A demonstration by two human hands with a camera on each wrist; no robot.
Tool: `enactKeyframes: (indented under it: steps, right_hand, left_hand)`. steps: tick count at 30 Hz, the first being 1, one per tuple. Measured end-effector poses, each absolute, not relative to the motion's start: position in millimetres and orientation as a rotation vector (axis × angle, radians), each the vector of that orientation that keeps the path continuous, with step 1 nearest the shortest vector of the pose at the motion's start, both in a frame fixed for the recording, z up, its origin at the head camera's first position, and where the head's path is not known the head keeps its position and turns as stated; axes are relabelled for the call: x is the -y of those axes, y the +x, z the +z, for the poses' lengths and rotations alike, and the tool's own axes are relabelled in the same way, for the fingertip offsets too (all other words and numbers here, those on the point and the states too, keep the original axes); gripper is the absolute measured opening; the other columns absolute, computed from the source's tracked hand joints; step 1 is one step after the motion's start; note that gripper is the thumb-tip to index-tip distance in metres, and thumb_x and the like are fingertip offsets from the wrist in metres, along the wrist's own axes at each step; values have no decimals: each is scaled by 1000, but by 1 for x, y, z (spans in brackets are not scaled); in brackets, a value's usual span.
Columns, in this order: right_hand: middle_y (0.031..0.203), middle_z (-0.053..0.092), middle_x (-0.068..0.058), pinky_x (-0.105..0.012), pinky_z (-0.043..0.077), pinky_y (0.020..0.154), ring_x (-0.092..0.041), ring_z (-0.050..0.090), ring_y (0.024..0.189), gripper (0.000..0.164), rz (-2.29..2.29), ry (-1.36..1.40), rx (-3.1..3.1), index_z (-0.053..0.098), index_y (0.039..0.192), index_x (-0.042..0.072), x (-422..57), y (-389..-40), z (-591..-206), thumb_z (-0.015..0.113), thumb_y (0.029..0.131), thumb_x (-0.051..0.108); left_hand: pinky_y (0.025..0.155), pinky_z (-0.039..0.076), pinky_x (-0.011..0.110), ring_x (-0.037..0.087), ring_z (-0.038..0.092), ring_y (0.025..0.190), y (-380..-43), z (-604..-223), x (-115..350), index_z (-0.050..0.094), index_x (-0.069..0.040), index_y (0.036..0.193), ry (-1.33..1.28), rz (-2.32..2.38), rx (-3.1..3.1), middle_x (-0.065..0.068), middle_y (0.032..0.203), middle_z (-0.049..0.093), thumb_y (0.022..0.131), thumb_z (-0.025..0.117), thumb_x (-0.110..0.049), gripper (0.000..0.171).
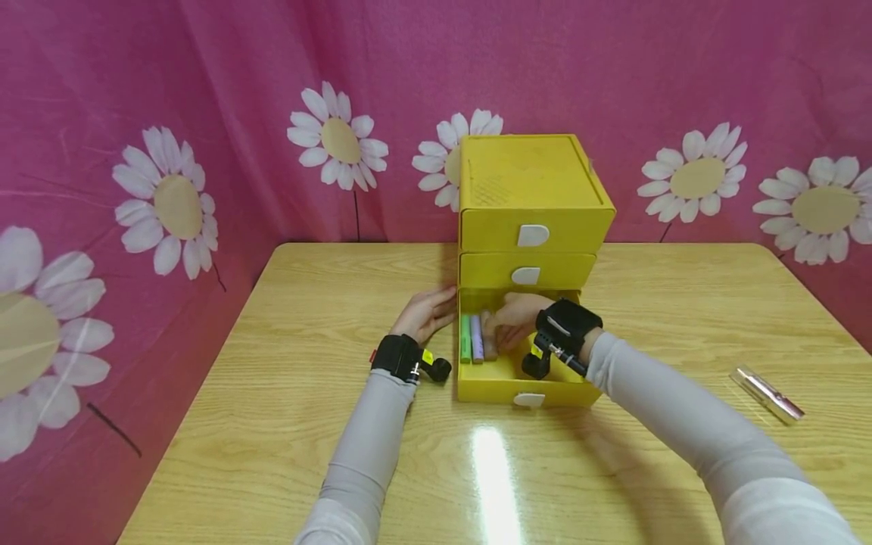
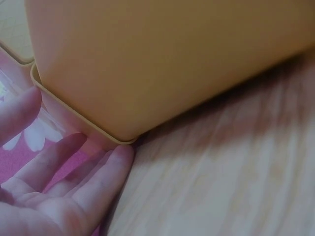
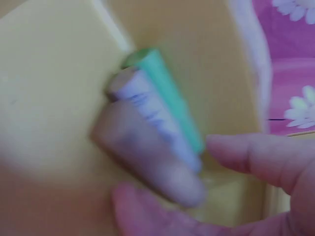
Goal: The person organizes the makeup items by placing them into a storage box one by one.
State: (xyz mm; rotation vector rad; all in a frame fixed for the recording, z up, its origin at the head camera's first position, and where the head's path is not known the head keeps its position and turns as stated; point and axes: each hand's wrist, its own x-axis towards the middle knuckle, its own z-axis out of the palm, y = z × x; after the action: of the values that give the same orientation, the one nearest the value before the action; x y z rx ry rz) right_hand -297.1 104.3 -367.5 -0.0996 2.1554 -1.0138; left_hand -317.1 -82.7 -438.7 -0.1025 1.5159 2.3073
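A yellow drawer unit (image 1: 538, 174) stands on the table with its bottom drawer (image 1: 493, 391) pulled out. Inside that drawer, along its left wall, lie a green tube (image 1: 465, 339), a lavender tube (image 1: 477, 339) with dark lettering, and a brownish tube (image 3: 142, 147), blurred. My right hand (image 1: 519, 316) reaches into the drawer, thumb and finger spread apart on either side of the tubes' near ends. My left hand (image 1: 425, 312) is at the unit's left side, fingers fairly straight; in the left wrist view the fingertips (image 2: 123, 153) rest at the casing's lower front corner.
On the right of the wooden table (image 1: 327, 303) lies a slim clear-and-pink tube (image 1: 767, 394), like a lipstick. Two closed drawers with white tabs sit above the pulled-out one. A pink curtain (image 1: 545, 60) with white flowers hangs behind.
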Motion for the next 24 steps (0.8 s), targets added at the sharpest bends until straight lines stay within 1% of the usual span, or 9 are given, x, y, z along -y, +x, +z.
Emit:
enactKeyframes:
  steps: [1,3,5,8,10,13,17,20,24]
  right_hand:
    - [82,62,-18,-36,54,77,-24,63,75,36,-977,-143,-2193,50,103,-14,-106,-296,-363,57,86,17]
    - [99,62,-22,-37,52,81,-28,62,88,46,-890,-252,-2279,48,115,-15,-110,-293,-353,56,89,22]
    - [118,54,-25,-39,47,89,-32,56,104,54,-799,-383,-2371,43,126,-11,-114,-288,-342,56,90,28]
    - [133,42,-25,-45,39,98,-36,44,119,62,-734,-605,-2471,35,136,-6,-123,-275,-327,56,91,31]
    - [136,40,-24,-48,35,101,-37,40,122,60,-712,-735,-2560,37,136,-2,-131,-263,-320,59,90,29]
    - [137,38,-22,-50,34,100,-38,39,123,59,-660,-898,-2711,38,136,0,-143,-242,-310,63,88,23]
    - [135,40,-23,-54,34,99,-39,39,121,62,-430,-1074,-2965,43,134,3,-163,-216,-303,71,81,17]
    - [133,40,-27,-60,30,98,-43,38,119,65,-279,-1107,-3118,45,130,2,-184,-203,-303,76,75,14]
    - [133,36,-30,-66,23,97,-47,32,121,69,-246,-982,-3244,44,130,1,-216,-195,-304,78,71,14]
  left_hand:
    - [101,37,40,27,44,123,-317,-439,83,45,1,133,-101,2307,-1515,16,135,45,94,51,-10,40]
    - [101,37,40,27,44,122,-317,-439,82,45,1,133,-96,2304,-1518,17,135,45,94,50,-10,40]
    - [101,37,40,27,44,123,-316,-438,82,44,1,133,-93,2303,-1523,17,136,44,94,50,-10,40]
    - [103,35,41,27,42,124,-315,-438,83,43,1,134,-79,2301,-1531,16,137,43,95,49,-9,41]
    - [103,35,41,27,41,125,-315,-437,83,42,1,134,-72,2299,-1531,16,138,42,95,48,-9,41]
    - [103,34,41,27,41,125,-315,-436,83,43,1,134,-75,2295,-1531,15,138,42,95,49,-10,41]
    - [104,34,41,27,40,126,-316,-436,83,43,2,133,-95,2306,-1523,14,139,41,94,50,-9,41]
    - [104,34,41,28,39,126,-315,-436,83,42,4,134,-94,2312,-1520,15,140,40,94,49,-8,41]
    - [104,34,41,29,39,126,-315,-437,83,41,4,134,-90,2310,-1520,16,139,40,95,49,-8,41]
